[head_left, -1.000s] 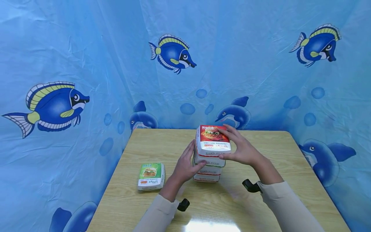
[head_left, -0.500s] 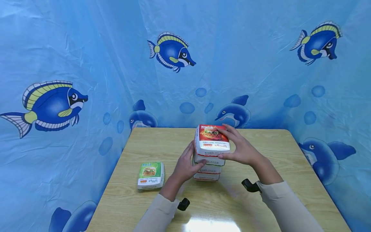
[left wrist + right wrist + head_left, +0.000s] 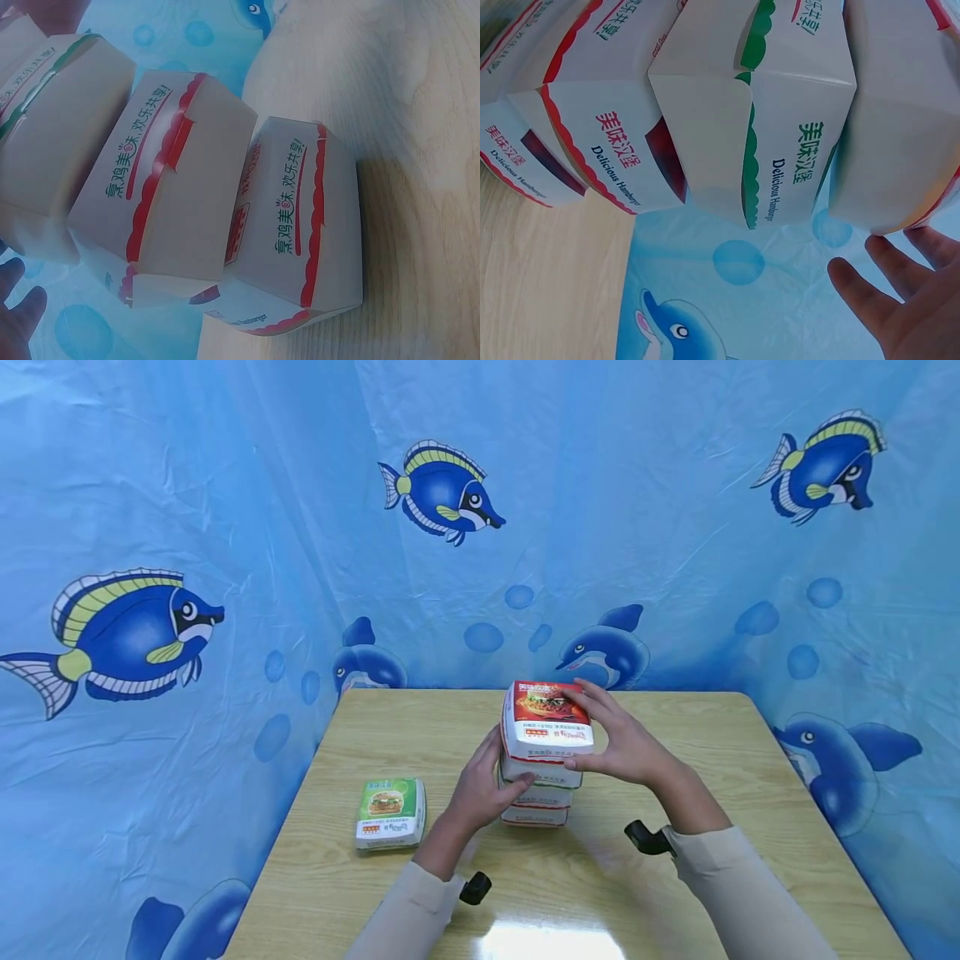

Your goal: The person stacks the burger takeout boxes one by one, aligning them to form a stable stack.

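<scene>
Several cardboard hamburger boxes stand in a stack on the wooden table [image 3: 720,760]. The topmost box [image 3: 546,735] has a red lid with a burger picture; my right hand [image 3: 630,743] holds it, fingers along its right side and thumb at the front corner. Below it sits a green-edged hamburger box [image 3: 705,112]. My left hand [image 3: 480,785] holds that one by the left side, thumb on its front. Two red-edged boxes, a middle one [image 3: 161,180] and a bottom one [image 3: 300,225], make up the lower part. The stack's back is hidden in the head view.
A hamburger box with a green lid [image 3: 390,814] lies by itself on the table, left of the stack. Blue curtains [image 3: 480,568] printed with fish and dolphins surround the table at the back and sides. Light glares on the table's front part.
The topmost box has shifted very slightly left along with my right hand. My left hand keeps its place, and the lone green box stays put. The head view tilts a little.
</scene>
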Demonstrator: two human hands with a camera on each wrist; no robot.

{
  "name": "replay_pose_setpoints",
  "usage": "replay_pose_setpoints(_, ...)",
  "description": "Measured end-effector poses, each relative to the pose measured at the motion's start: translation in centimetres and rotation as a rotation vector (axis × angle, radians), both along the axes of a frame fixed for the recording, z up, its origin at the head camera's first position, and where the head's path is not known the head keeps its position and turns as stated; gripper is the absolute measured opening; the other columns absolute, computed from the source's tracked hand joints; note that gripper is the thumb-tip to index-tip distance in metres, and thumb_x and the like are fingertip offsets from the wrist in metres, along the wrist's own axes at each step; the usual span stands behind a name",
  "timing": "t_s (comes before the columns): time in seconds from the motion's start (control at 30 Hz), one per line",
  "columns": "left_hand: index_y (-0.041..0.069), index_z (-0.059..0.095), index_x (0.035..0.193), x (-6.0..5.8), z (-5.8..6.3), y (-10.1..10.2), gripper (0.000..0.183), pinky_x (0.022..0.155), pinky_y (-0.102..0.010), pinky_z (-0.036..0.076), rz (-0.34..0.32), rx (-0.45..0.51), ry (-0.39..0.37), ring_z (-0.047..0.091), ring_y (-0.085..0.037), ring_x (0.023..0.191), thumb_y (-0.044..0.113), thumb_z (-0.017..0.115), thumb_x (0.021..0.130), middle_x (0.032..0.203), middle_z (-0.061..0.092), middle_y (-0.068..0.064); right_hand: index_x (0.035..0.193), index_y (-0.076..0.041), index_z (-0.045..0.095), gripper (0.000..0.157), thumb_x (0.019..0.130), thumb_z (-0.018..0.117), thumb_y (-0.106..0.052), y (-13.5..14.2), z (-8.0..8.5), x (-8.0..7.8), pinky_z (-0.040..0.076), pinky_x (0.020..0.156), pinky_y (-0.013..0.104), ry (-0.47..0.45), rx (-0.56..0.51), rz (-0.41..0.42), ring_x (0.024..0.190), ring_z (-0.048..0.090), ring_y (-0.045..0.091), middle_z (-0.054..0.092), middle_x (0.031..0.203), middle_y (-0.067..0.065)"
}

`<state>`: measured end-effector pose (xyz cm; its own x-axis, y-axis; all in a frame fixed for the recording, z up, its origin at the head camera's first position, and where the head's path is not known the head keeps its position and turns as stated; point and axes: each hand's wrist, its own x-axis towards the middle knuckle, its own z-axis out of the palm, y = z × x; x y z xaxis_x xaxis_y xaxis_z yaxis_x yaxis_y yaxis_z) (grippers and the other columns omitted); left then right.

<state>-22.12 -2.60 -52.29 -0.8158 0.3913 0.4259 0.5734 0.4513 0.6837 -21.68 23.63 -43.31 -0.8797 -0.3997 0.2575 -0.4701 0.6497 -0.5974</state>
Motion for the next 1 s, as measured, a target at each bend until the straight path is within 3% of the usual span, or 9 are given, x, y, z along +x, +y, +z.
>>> replay_pose_setpoints(0.6,0.033,0.013,0.156,-0.06,-0.03,0.0,0.09,0.102,-0.051,0.04,0.007,0.01,-0.004,0.029,-0.017,0.141,0.061,0.061,0.086,0.158,0.022,0.01,0.156,-0.029,0.022,0.108,0.07,0.085,-0.047,0.03,-0.12,-0.08,0.032,0.097,0.071,-0.007,-0.039,0.027,0.139,0.028,0.037,0.013,0.161,-0.001)
replay_pose_setpoints(0.83,0.033,0.014,0.156,-0.06,-0.22,0.06,0.089,0.101,-0.051,0.041,-0.004,0.027,0.007,0.03,-0.016,0.14,0.058,0.064,0.086,0.158,0.023,0.011,0.157,-0.023,0.021,0.109,0.071,0.085,-0.043,0.13,-0.11,-0.09,0.036,0.1,0.063,0.0,-0.051,0.038,0.14,0.026,0.036,0.015,0.161,0.004)
replay_pose_setpoints(1.0,0.032,0.015,0.156,-0.02,-0.18,0.16,0.089,0.1,-0.051,0.042,-0.012,0.038,0.012,0.031,-0.016,0.139,0.056,0.065,0.087,0.157,0.024,0.01,0.157,-0.027,0.019,0.109,0.072,0.085,-0.043,0.14,0.09,0.06,0.036,0.102,0.06,-0.005,-0.063,0.031,0.14,0.025,0.036,0.014,0.161,0.0)
